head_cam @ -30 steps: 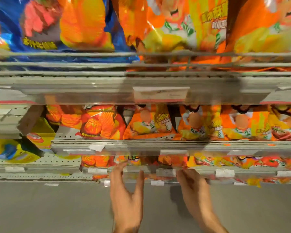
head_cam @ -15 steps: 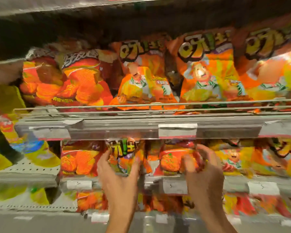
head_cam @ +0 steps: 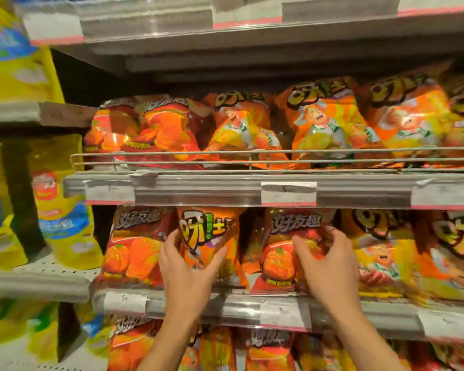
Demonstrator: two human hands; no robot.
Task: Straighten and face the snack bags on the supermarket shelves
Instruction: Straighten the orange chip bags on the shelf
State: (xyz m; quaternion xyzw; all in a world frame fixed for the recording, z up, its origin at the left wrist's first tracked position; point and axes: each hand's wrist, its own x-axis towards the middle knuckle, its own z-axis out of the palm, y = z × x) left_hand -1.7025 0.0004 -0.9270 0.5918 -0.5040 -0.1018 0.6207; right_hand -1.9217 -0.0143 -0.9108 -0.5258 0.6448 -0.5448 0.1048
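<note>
Orange and red snack bags fill the shelves. On the middle shelf my left hand grips a narrow orange bag that stands turned partly sideways between its neighbours. My right hand grips a red tomato-print bag just to the right, thumb on its front and fingers round its right edge. A second red bag stands to the left of my left hand. Orange cartoon bags stand to the right.
The upper shelf carries a wire rail with red and orange bags behind it. White price tags line the shelf edges. Yellow and blue bags fill the neighbouring bay at left. More red bags sit on the shelf below.
The view has risen and moved closer to the shelves. Both hands came up from the shelf edges below and closed on two bags on the middle shelf.
</note>
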